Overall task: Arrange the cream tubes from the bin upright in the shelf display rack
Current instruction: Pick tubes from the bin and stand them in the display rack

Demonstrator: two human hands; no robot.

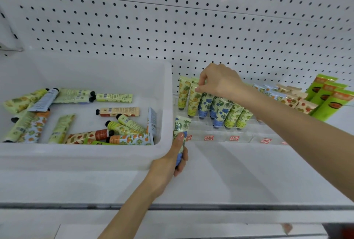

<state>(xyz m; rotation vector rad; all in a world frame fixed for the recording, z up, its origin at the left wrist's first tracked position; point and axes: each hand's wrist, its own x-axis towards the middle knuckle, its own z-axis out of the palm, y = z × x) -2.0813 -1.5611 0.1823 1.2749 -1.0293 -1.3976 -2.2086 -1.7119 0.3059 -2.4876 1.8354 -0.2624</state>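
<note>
Item 1, nearest you: your left hand [168, 164], above the shelf [229, 171] at the bin's right front corner. It grips a green-and-blue floral tube [181, 123] by its lower end, thumb along the front, crimped end up.
Item 2, far left: white bin [76, 156] on the shelf, holding loose cream tubes [117, 111] lying flat at mixed angles, black caps showing.
Item 3, centre: clear display rack [220, 138] with red labels along its front, against the pegboard [172, 18]. Tubes stand cap-down in it: yellow fruit prints at the left, then blue florals [205, 104], then green leaf prints [241, 118].
Item 4: your right hand [220, 81], fingers curled, pinches the top of a yellow fruit-print tube [193, 102] in the rack.
Item 5, far right: tall green tubes [329, 100] leaning together.
</note>
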